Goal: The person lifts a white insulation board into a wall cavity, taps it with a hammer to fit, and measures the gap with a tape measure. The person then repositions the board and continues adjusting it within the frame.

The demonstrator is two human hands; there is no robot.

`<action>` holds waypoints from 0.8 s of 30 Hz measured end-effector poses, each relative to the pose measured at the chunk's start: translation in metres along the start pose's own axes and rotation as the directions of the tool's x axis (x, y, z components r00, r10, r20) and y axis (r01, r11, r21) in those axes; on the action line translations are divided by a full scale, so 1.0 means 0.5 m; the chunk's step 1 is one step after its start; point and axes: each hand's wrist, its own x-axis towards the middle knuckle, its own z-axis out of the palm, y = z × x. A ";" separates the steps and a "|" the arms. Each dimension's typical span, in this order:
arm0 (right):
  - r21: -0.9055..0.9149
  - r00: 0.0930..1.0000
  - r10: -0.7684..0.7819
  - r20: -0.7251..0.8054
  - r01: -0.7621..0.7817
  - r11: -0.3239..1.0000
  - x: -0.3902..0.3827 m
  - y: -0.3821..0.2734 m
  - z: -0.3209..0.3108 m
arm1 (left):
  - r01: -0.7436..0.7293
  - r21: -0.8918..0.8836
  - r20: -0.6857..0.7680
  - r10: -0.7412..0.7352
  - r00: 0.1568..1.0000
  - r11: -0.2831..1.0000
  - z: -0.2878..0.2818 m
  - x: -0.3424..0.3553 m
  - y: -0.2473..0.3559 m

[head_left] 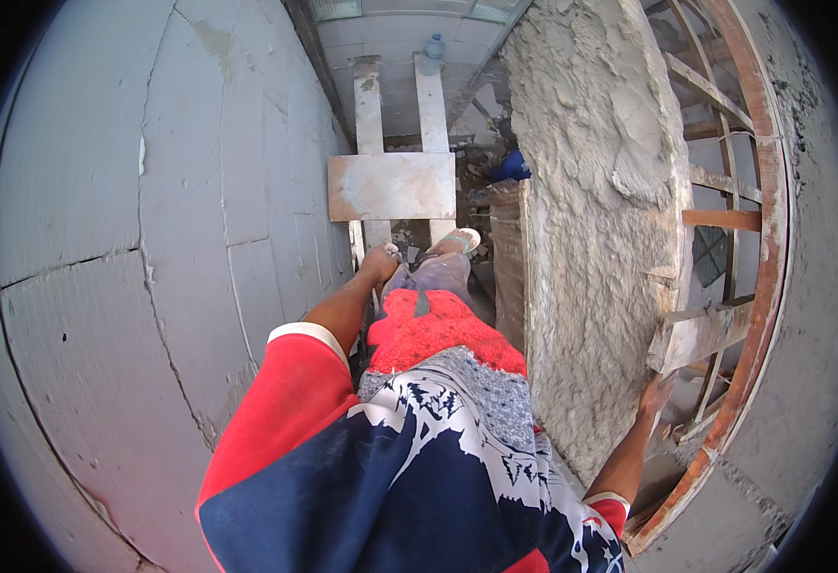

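Note:
In front of my lap, my left hand (381, 262) is closed around a narrow grey-bladed tool (422, 302), whose blade hangs over my clothes. Its exact kind is hard to make out. Low on the right, my right hand (657, 392) rests with stretched fingers at the edge of the rough plastered wall (591, 248). Those fingertips reach the underside of a pale wooden beam end (691, 339). One of my feet (459, 242), in a sandal, stands ahead beside a board (392, 187) laid across two planks.
Smooth grey block wall (180, 191) rises close on my left. The planks (430, 105) run forward, with a clear plastic bottle (434, 45) at their far end. Below lies rubble and a blue object (509, 167). A wooden frame (772, 191) with crossbars stands to the right.

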 end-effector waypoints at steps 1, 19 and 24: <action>0.008 1.000 -0.009 -0.009 0.009 1.000 0.000 0.006 0.001 | -0.005 0.014 0.003 0.005 1.000 1.000 0.000 0.002 -0.001; -0.020 0.999 0.037 -0.034 -0.038 0.999 -0.012 -0.005 0.017 | -0.115 0.112 -0.030 0.119 0.992 0.987 -0.011 0.005 0.038; 0.018 0.997 0.055 -0.053 -0.054 0.998 -0.023 -0.022 0.012 | -0.072 0.117 -0.006 0.074 0.997 0.990 -0.027 -0.014 0.077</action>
